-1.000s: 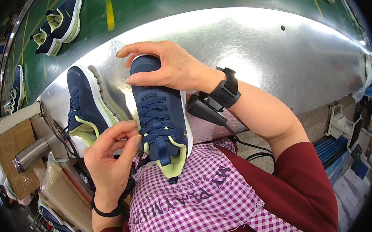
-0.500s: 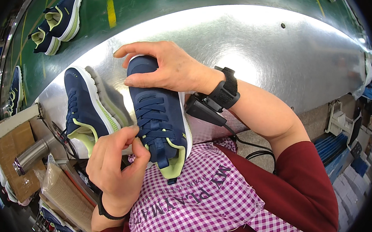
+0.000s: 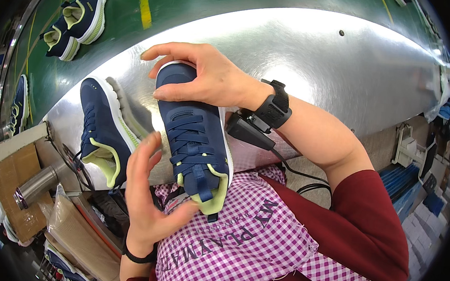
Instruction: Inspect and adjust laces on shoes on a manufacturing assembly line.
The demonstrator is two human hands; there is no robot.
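Observation:
My right hand (image 3: 200,79) grips a navy sneaker (image 3: 191,133) round its toe, thumb across the upper and fingers over the far side. The sneaker has dark blue laces, a white sole and a pale green lining, and its heel points toward my body. Beside the heel end, my left hand (image 3: 150,198) is open, thumb and fingers spread apart, with the thumb close to the collar. A second navy sneaker (image 3: 103,127) of the same kind stands on the metal table (image 3: 314,58), just left of the held one.
More navy sneakers (image 3: 79,20) lie on the green belt (image 3: 120,29) at the far left. Below the table's left edge are a metal cylinder (image 3: 36,187), cardboard (image 3: 16,178) and a plastic-wrapped tan stack (image 3: 80,235). A cable (image 3: 306,173) hangs from the device at my right wrist.
My left hand has let go near the laces, opened and moved down toward the heel. The sneakers on the belt have shifted slightly right and up. My right hand keeps its grip.

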